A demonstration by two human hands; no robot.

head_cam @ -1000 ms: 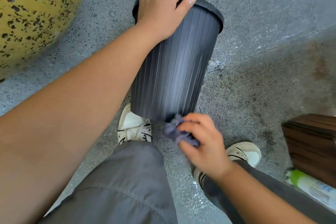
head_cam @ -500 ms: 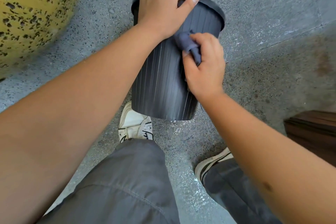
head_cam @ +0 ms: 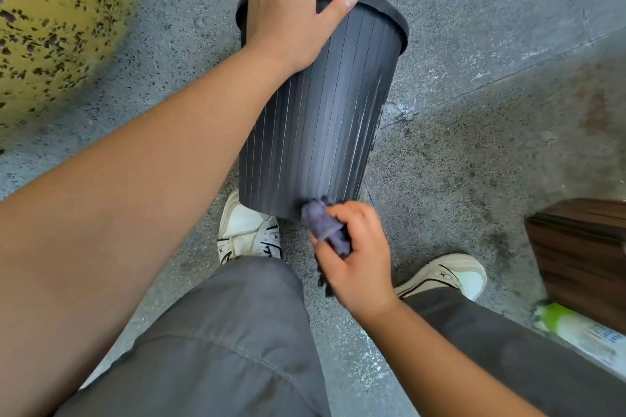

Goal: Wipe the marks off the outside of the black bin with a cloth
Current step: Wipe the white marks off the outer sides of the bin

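The black bin (head_cam: 318,118) stands on the grey speckled floor (head_cam: 474,152), tilted so that its rim leans away from the person and its ribbed side faces the camera. The left hand (head_cam: 291,7) grips the rim at its near left part: the fingers curl over the edge and into the opening, while the thumb lies along the outside of the rim, pointing right. The right hand (head_cam: 355,257) is down at the bin's bottom edge, holding a bunched grey-purple cloth (head_cam: 325,225). Its fingers are curled round the cloth, with the thumb on the near side, and the wad sticks out past the fingertips toward the bin. The tip of the cloth touches the bin's lower rim just right of its middle; the fingers themselves sit just beside the bin, not on it.

Under the bin's lower left edge is a white shoe (head_cam: 247,230); a second shoe (head_cam: 450,276) is to the right of the right hand. Grey trousers (head_cam: 230,342) fill the foreground. A yellow spotted object (head_cam: 57,20) is at upper left, a dark wooden box (head_cam: 582,254) at right, with a green-capped bottle (head_cam: 576,328) lying beside it.
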